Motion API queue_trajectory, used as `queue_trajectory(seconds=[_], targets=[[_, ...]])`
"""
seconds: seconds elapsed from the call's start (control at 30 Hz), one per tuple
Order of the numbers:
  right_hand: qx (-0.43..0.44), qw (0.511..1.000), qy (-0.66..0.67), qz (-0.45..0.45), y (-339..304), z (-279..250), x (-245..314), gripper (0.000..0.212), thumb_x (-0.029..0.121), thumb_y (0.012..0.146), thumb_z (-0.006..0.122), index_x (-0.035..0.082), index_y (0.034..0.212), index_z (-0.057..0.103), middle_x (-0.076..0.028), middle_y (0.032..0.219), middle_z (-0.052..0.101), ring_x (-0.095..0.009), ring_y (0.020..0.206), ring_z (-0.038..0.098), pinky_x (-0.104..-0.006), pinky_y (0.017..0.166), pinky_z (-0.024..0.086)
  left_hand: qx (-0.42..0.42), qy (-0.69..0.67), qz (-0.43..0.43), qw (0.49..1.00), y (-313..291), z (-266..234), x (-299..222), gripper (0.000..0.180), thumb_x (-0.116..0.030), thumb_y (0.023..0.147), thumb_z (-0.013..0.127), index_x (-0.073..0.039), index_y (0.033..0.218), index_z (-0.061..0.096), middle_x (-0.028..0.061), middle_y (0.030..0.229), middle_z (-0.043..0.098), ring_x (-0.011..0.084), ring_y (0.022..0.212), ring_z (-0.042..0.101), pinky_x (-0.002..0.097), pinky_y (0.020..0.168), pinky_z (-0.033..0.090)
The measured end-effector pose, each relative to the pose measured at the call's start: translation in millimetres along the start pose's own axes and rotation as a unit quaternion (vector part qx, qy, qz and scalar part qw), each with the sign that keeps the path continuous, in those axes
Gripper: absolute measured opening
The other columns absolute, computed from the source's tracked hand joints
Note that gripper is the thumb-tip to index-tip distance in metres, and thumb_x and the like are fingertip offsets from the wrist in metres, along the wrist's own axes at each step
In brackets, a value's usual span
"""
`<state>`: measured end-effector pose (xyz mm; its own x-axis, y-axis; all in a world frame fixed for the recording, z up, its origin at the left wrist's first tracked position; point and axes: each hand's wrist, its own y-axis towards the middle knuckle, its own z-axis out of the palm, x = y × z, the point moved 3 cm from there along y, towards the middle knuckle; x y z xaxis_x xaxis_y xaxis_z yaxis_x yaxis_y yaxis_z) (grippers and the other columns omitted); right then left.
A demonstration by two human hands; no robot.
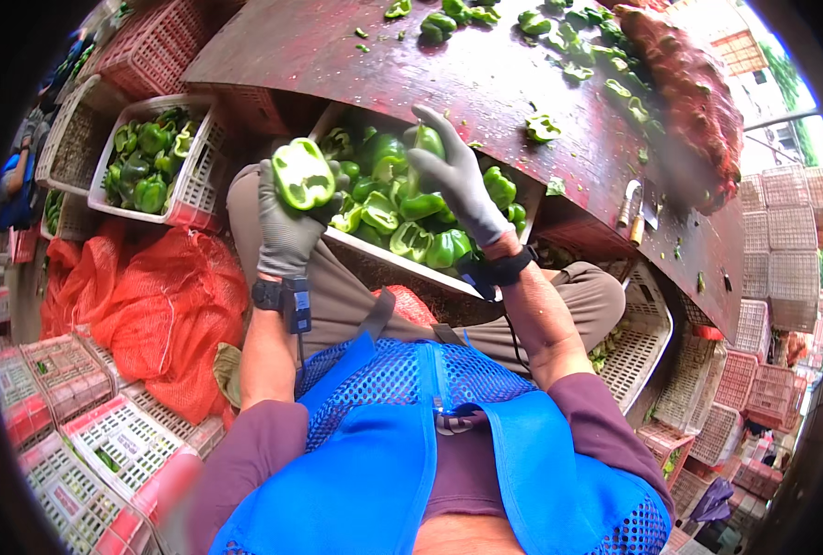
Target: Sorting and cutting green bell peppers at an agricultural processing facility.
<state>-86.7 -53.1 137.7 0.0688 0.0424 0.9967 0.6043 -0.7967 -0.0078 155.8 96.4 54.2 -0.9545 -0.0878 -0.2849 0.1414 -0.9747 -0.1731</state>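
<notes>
My left hand (287, 217), in a grey glove, holds a halved green bell pepper (303, 174) with its pale cut inside facing up. Over the crate, my gloved right hand (458, 171) has a piece of green bell pepper (428, 141) between its thumb and fingers; part of that piece is hidden. Below both hands, a white plastic crate (402, 268) is filled with whole and cut green peppers (379, 213). It stands before my crossed legs, against the edge of a dark red table (319, 55).
Pepper pieces (543, 128) lie scattered across the table. A knife (643, 222) rests near its right edge, beside a full red mesh sack (684, 102). To the left are a white crate of peppers (203, 171) and red mesh bags (166, 319). Stacked crates (786, 231) stand at right.
</notes>
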Motion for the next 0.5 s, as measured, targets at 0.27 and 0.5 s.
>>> queue_trajectory(seconds=[0.27, 0.5], targets=[[0.088, 0.741, -0.624, -0.230, 46, 82, -118, 0.078, 0.038, 0.090, 0.086, 0.018, 0.161, 0.064, -0.018, 0.149, 0.068, -0.039, 0.131, 0.066, -0.0565, 0.104, 0.054, -0.044, 0.013, 0.011, 0.999, -28, 0, -19, 0.078, -0.073, 0.110, 0.066, -0.016, 0.163, 0.064, 0.0232, 0.152, 0.074, 0.0482, 0.119, 0.079, 0.0552, 0.093, 0.070], [0.033, 0.883, -0.423, -0.200, 35, 70, -111, 0.078, 0.026, 0.095, 0.086, 0.008, 0.166, 0.058, -0.024, 0.155, 0.068, -0.045, 0.132, 0.071, -0.0561, 0.110, 0.060, -0.032, 0.049, -0.057, 0.997, -16, -36, 17, 0.085, -0.078, 0.113, 0.057, -0.013, 0.167, 0.059, 0.0216, 0.150, 0.075, 0.0436, 0.119, 0.081, 0.0566, 0.094, 0.071]])
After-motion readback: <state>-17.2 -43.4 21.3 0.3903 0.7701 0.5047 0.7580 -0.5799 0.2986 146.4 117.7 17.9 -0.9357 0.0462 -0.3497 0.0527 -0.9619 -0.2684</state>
